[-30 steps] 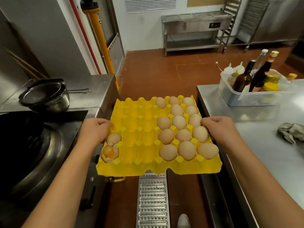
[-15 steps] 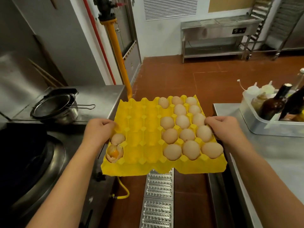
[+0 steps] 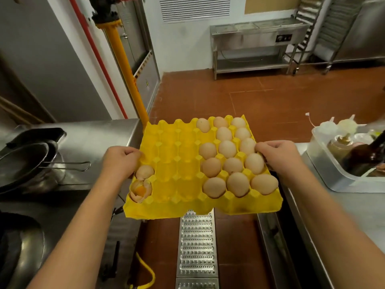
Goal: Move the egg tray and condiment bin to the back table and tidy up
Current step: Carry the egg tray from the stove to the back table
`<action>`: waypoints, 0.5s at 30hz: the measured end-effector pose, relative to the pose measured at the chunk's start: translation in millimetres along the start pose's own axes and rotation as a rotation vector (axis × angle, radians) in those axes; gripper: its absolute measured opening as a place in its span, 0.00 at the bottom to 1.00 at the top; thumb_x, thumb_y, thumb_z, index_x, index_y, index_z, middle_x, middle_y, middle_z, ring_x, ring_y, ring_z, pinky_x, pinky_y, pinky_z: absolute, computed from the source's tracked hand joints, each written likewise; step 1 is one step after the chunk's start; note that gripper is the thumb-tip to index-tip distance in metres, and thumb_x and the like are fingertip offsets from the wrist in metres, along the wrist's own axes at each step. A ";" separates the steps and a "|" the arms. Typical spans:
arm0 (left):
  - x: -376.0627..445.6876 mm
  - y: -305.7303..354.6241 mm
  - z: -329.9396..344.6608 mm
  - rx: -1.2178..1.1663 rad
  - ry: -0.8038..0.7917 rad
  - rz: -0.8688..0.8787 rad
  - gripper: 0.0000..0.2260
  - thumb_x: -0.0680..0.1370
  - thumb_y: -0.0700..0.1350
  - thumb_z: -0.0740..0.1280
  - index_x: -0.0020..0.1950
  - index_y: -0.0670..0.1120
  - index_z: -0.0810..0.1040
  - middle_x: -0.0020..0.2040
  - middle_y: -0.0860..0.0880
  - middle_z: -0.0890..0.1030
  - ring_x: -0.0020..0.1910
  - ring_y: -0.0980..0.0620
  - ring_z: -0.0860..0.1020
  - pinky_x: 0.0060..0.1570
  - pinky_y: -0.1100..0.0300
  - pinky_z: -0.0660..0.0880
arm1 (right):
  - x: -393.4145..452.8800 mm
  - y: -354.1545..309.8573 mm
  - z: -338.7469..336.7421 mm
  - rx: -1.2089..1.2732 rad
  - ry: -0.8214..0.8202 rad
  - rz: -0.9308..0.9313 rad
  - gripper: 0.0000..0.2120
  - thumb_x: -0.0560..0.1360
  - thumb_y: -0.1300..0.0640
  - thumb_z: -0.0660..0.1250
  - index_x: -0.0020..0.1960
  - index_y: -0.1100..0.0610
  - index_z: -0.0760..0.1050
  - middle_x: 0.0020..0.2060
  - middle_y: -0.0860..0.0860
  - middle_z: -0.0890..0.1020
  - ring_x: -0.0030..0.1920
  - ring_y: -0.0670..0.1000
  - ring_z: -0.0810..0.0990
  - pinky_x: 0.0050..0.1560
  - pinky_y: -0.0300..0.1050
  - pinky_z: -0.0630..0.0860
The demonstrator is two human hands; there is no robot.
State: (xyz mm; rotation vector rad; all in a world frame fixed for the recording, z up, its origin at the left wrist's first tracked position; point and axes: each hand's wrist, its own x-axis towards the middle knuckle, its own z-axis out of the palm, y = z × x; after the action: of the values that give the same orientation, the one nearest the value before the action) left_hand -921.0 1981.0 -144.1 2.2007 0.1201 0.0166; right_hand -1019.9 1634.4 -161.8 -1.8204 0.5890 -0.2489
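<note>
The person is carrying the yellow egg tray (image 3: 179,170) level in mid-air over the aisle, above the metal floor grate (image 3: 196,247), with the left hand (image 3: 120,160) clasping the tray's nine o'clock edge and the right hand (image 3: 279,156) clasping its three o'clock edge. Each grip is closed on the tray, thumb on top and the other fingers apparently curled under the rim, which is probably what is keeping the thin tray from sagging or tipping. The whole eggs (image 3: 229,159) are sitting bunched toward the three o'clock half, so the load is looking lopsided and the right hand is likely taking more of the weight. A cracked egg (image 3: 140,190) with yolk showing is lying in the cup at the tray's seven o'clock corner, just below the left hand, beside another broken shell. The condiment bin (image 3: 331,170) is waiting on the steel tabletop (image 3: 364,213) at three o'clock, holding bottles and not yet moved. At nine o'clock a strainer (image 3: 27,161) is resting on the stove counter. The back table (image 3: 256,36) is standing against the far wall at about one o'clock, well apart from the tray, so the carry is judged to be only beginning.
</note>
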 end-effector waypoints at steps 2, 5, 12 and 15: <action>25.2 8.7 11.6 0.015 -0.009 0.007 0.12 0.77 0.43 0.70 0.35 0.56 0.81 0.37 0.51 0.81 0.36 0.47 0.79 0.35 0.56 0.76 | 19.3 -0.7 1.7 -0.011 0.036 0.000 0.12 0.67 0.53 0.68 0.27 0.55 0.78 0.22 0.47 0.72 0.29 0.50 0.71 0.33 0.48 0.71; 55.5 16.9 33.8 0.019 -0.035 0.009 0.12 0.76 0.43 0.70 0.34 0.56 0.81 0.36 0.48 0.81 0.36 0.44 0.78 0.42 0.47 0.79 | 47.9 3.4 0.6 -0.022 0.072 0.005 0.16 0.69 0.55 0.68 0.23 0.53 0.75 0.19 0.45 0.69 0.24 0.47 0.68 0.31 0.44 0.68; 115.9 37.7 81.1 0.041 -0.046 -0.027 0.07 0.76 0.44 0.70 0.40 0.53 0.84 0.37 0.48 0.82 0.36 0.44 0.78 0.41 0.49 0.78 | 130.0 7.8 0.0 -0.037 0.072 -0.005 0.15 0.70 0.57 0.69 0.24 0.54 0.77 0.19 0.45 0.71 0.23 0.46 0.68 0.28 0.42 0.67; 142.4 51.4 92.2 0.034 -0.018 -0.048 0.05 0.76 0.44 0.70 0.44 0.48 0.86 0.37 0.45 0.82 0.34 0.44 0.78 0.40 0.48 0.79 | 169.4 2.3 0.1 -0.021 0.056 -0.034 0.14 0.69 0.57 0.69 0.25 0.56 0.73 0.23 0.50 0.66 0.28 0.50 0.64 0.32 0.46 0.63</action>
State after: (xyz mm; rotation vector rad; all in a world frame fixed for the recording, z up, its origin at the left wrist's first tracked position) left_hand -770.0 1889.9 -161.8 2.2309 0.1640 -0.0318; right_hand -876.2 1547.6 -184.5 -1.8497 0.6025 -0.3189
